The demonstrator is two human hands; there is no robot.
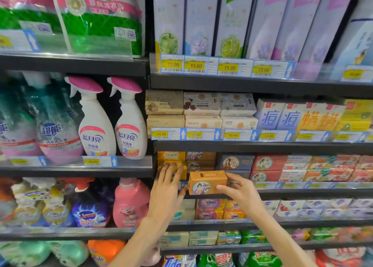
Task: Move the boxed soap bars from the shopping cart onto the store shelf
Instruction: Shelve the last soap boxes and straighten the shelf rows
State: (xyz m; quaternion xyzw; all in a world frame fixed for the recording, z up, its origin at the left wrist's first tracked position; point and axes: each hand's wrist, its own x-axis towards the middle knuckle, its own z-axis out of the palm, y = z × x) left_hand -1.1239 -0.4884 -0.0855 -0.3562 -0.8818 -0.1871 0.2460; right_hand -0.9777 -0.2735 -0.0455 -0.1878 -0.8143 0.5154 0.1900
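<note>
At the shelf front: both my hands are up at the soap shelf (262, 192), the third board down in the right bay.
Right hand: my right hand (240, 192) holds the brown soap box (207, 183) by its right end, thumb curled under the lower front corner, fingers wrapped over the top and back.
Soap box: it is held level and lengthways, round picture label facing me, out in front of the shelf lip and not resting on the board.
Left hand: my left hand (167, 188) is spread, fingers nearly straight, fingertips pressed against the yellow boxes (171, 161) stacked at the shelf's left end; it grips nothing.
Between the hands: the box's left end sits just beside my left hand; I cannot tell whether they touch.
Behind the box: more brown boxes (201, 160) are stacked in the column next to the yellow ones, and dark blue boxes (235, 162) stand to their right.
Open room: the lower part of the brown column, right behind the held box, looks dark and may be a gap, though the box hides most of it.
Edges: a rail of price tags (302, 185) runs along the shelf lip at box height, and the board above (262, 146) hangs close over the stacks.
Right of my hand: red boxes (266, 168) and pale mixed packs fill the row tightly.
Left bay: spray bottles (113, 121) and a pink jug (131, 203) stand well apart from my hands.
</note>
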